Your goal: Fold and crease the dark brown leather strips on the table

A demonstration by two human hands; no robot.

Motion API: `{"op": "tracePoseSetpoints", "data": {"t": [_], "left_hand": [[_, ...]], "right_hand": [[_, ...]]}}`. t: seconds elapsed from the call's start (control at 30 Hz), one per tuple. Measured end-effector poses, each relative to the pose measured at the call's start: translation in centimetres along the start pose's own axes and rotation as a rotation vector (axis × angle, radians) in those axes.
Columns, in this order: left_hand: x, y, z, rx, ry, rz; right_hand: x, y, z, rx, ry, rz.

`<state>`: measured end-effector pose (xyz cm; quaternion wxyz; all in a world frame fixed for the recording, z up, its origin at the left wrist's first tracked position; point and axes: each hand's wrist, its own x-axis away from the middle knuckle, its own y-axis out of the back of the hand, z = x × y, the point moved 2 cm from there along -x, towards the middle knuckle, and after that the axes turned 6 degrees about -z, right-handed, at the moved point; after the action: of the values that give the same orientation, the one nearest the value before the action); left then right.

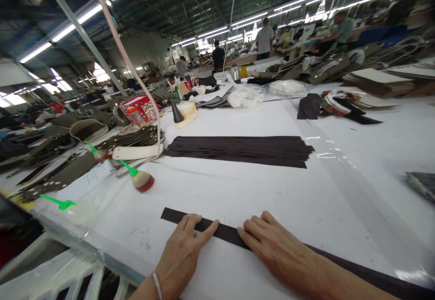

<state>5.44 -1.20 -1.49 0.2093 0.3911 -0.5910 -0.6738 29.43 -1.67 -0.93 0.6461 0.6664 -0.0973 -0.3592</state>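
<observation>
A long dark brown strip [227, 232] lies flat near the front edge of the white table [238, 191]. My left hand [181, 252] rests on it with fingers stretched flat, pressing the strip near its left end. My right hand [272, 243] lies flat on the strip just to the right, fingers together and extended. Neither hand grips anything. A stack of similar dark strips [238, 150] lies in the middle of the table, apart from my hands.
Three squeeze bottles with green nozzles [139, 177] [97, 152] [73, 209] lie at the left, beside belts and hardware [136, 139]. A clear plastic band [343, 173] runs down the table. Bags, cloth and boxes crowd the far side. Other people stand at distant tables.
</observation>
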Motion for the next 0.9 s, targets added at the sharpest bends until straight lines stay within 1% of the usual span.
{"op": "tracePoseSetpoints", "data": {"t": [0.17,0.3,0.37,0.4,0.47,0.53,0.57,0.63,0.7,0.77,0.9], "left_hand": [[-0.1,0.0,-0.1,-0.019,-0.020,0.008],[0.2,-0.2,0.3,-0.017,-0.019,0.005],[0.2,0.0,0.2,-0.018,-0.016,-0.017],[0.0,0.2,0.0,-0.029,0.000,-0.050],[-0.7,0.7,-1.3,-0.055,0.053,-0.151],[-1.8,0.7,-3.8,-0.024,0.067,-0.234],[-2.5,0.5,-5.3,0.029,0.036,-0.247],[-3.8,-0.3,-8.3,0.181,-0.084,-0.229],[-4.7,-1.2,-10.4,0.284,-0.150,-0.212],[-5.0,-2.0,-11.3,0.323,-0.151,-0.188],[-4.7,-2.4,-10.9,0.309,-0.175,-0.149]], "right_hand": [[2.2,1.0,-0.7,-0.021,-0.027,0.010],[4.3,1.6,-1.2,-0.063,-0.061,0.028],[5.2,1.9,-1.4,-0.080,-0.078,0.032],[5.5,2.0,-1.4,-0.083,-0.083,0.030],[5.8,2.1,-1.4,-0.074,-0.082,0.020],[5.8,2.1,-1.4,-0.045,-0.074,0.009],[5.8,2.0,-1.4,-0.027,-0.069,0.004],[5.6,1.8,-1.3,0.007,-0.064,-0.008],[5.7,1.8,-1.3,0.028,-0.065,-0.008],[5.9,1.9,-1.3,0.034,-0.065,0.007],[6.9,2.7,-1.5,0.033,-0.065,0.028]]}}
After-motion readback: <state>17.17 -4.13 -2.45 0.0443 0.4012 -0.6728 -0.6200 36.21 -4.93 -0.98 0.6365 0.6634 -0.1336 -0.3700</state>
